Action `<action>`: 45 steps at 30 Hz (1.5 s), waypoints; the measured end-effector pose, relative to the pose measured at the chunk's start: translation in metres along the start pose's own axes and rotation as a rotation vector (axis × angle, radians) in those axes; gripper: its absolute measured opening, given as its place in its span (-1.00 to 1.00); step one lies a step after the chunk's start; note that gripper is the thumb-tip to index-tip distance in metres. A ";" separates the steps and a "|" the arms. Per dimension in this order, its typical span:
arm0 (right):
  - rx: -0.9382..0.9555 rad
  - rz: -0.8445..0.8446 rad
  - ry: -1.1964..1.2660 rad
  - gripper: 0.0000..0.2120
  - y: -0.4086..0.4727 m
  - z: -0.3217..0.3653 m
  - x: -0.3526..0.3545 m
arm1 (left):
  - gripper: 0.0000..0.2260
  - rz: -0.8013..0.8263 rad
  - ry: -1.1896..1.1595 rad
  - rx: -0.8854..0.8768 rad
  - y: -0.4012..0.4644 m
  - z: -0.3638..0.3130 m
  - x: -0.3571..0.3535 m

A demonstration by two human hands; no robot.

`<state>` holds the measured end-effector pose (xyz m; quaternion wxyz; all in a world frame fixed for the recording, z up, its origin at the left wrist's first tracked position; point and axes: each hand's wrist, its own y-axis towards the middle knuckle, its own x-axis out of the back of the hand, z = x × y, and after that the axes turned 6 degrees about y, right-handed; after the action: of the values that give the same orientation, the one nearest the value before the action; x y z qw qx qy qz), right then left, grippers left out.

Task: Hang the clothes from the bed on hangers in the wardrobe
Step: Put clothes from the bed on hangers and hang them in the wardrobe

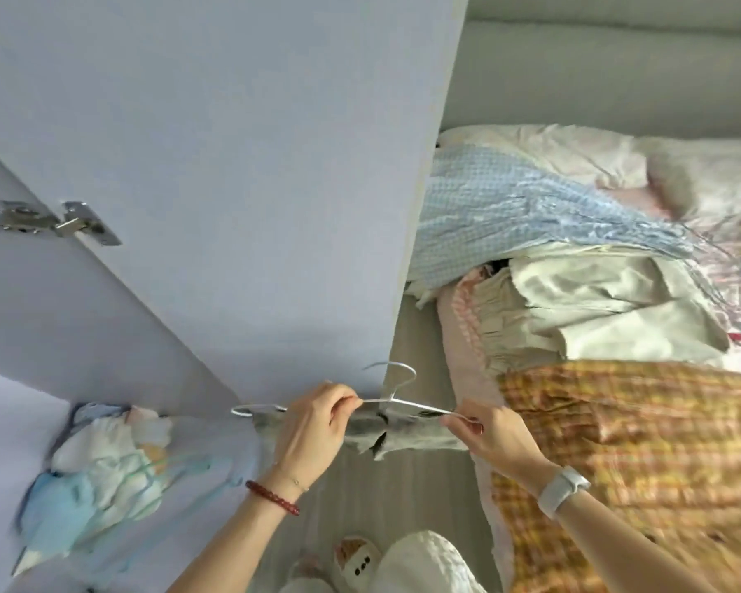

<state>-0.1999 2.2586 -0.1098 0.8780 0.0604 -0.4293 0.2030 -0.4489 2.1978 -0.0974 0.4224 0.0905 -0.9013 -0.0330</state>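
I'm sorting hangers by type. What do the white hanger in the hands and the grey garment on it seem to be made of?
Hanger: probably thin metal wire with a white coating, judging by its slim, evenly bent rod and slight sheen; plastic cannot be ruled out. Grey garment: soft matte fabric, likely knit, since it bunches and droops in limp folds. Both hands, left and right, pinch the hanger.

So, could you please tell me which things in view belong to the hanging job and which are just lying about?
Part of the job:
- white hanger, held by left hand and right hand
- grey garment on it
- clothes on bed: blue checked, cream, orange plaid
- hung clothes in wardrobe
- wardrobe door

Just lying about:
- slippers
- pillow
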 end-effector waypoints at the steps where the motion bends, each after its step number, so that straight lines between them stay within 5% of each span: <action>1: -0.020 -0.061 -0.001 -0.57 -0.010 -0.003 0.003 | -0.71 0.015 -0.016 -0.047 0.008 -0.006 -0.003; 8: -0.094 -0.555 -0.119 -0.65 -0.054 -0.001 0.022 | -0.88 0.202 -0.196 -0.200 0.045 -0.030 -0.024; 14: -0.178 -0.745 -0.253 -0.68 -0.067 0.014 0.048 | -0.91 0.286 -0.307 -0.240 0.071 -0.066 -0.035; 22: -0.340 -0.776 -0.234 -0.80 -0.073 0.004 0.075 | -0.88 0.240 -0.285 -0.471 0.129 -0.124 -0.073; 25: -0.320 -0.769 -0.188 -0.88 -0.054 -0.008 0.088 | -0.88 0.137 -0.259 -0.445 0.144 -0.129 -0.095; 29: -0.261 -0.783 -0.175 -0.76 -0.029 -0.035 0.112 | -0.85 -0.005 -0.257 -0.406 0.157 -0.140 -0.121; 36: -0.294 -0.741 -0.057 -0.62 -0.025 -0.104 0.135 | -0.84 0.197 -0.274 -0.429 0.190 -0.171 -0.173; 45: -0.272 -0.720 0.074 -0.80 0.044 -0.112 0.157 | -0.77 -0.023 -0.255 -0.381 0.248 -0.186 -0.176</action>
<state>-0.0501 2.3774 -0.0609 0.9079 0.0829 -0.3718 -0.1752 -0.2296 2.4781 -0.0773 0.3140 0.0142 -0.9238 -0.2187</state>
